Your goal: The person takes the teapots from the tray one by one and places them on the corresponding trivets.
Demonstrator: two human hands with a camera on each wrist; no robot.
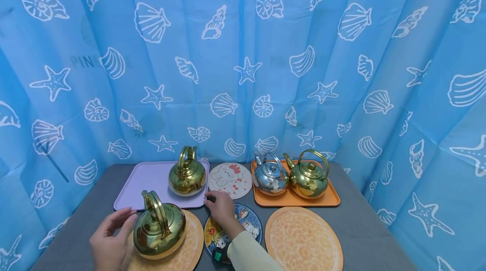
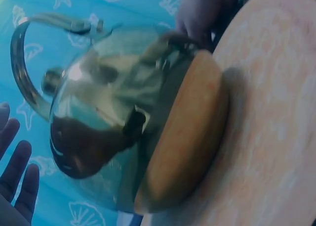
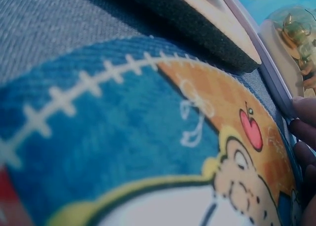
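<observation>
In the head view, my left hand [image 1: 110,237] stands beside a gold teapot [image 1: 161,231] on an orange-patterned round mat [image 1: 195,228]. The left wrist view has its fingers [image 2: 17,184] loosely extended, apart from the pot. My right hand [image 1: 222,210] reaches over the blue cartoon mat [image 1: 254,222], fingertips at the lower right corner of a purple tray [image 1: 138,182]. Close by lies a round rabbit mat [image 1: 229,178], whose thick black edge [image 3: 197,25] shows in the right wrist view. Whether those right fingers [image 3: 306,114] pinch anything is hidden. Another gold teapot [image 1: 187,178] sits on the purple tray.
An orange tray [image 1: 260,202] at the back right bears a silver teapot [image 1: 270,180] and a gold teapot [image 1: 309,180]. Before it lies another orange-patterned mat [image 1: 303,241]. A blue shell-print curtain [image 1: 247,106] hangs behind the grey-covered table [image 1: 360,224].
</observation>
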